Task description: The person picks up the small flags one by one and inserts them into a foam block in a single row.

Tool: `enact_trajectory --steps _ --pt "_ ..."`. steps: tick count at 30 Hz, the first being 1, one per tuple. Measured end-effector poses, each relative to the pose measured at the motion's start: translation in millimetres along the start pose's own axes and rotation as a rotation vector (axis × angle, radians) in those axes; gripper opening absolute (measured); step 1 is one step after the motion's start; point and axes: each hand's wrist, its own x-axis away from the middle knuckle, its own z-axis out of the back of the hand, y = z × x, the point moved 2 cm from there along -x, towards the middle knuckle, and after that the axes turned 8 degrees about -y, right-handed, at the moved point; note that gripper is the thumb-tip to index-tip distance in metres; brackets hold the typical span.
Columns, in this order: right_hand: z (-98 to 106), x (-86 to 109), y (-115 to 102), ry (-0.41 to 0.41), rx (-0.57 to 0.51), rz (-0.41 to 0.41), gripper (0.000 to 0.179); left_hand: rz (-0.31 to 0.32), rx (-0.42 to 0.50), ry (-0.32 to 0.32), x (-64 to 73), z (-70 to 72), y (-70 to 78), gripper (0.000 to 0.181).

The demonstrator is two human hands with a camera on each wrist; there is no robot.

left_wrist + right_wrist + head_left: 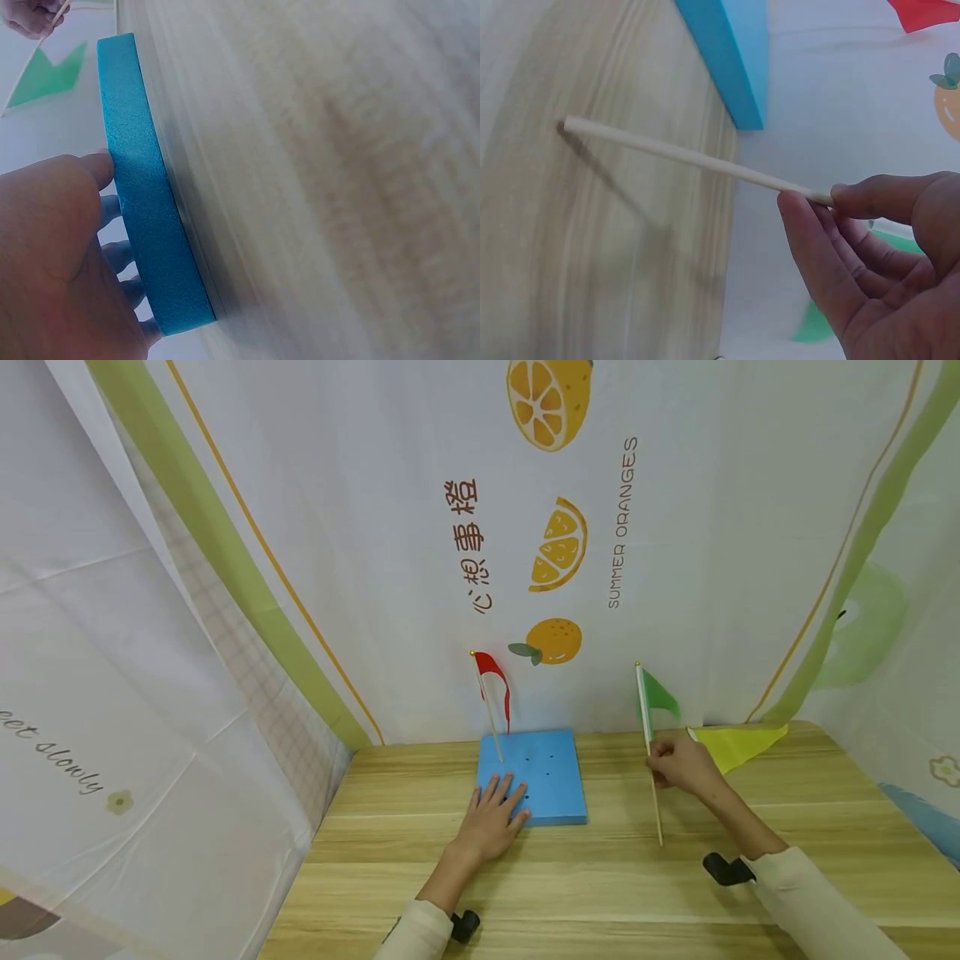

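Note:
My left hand (pixel 489 828) lies spread over the near left part of a blue foam block (pixel 558 797) with several small holes in its top. A red pennant flag (pixel 487 664) stands in the block's far left part, tilted leftward. To the right of the block, my right hand (pixel 686 766) pinches the wooden stick (pixel 667 152) of a green flag (pixel 662 697) between thumb and fingers. The green flag is held nearly upright, its cloth at the top and the stick's bare end low near the tabletop. In the left wrist view, fingers reach over the block's side (pixel 150 195).
A yellow pennant flag (pixel 738 746) lies on the wooden table (pixel 600 893) near its far right edge, just beyond my right hand. A white curtain (pixel 360 527) printed with oranges hangs right behind the table, and more cloth hangs at both sides.

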Motion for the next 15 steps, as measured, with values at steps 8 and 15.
enact_trajectory --steps 8,15 --pt "1.4 -5.2 -7.3 0.044 0.013 0.017 0.016 0.0 0.003 0.0 -0.1 -0.5 -0.2 0.056" --pt "0.8 -11.7 -16.5 0.103 0.028 0.044 0.014 0.001 0.007 0.002 -0.7 -0.7 -0.8 0.057"
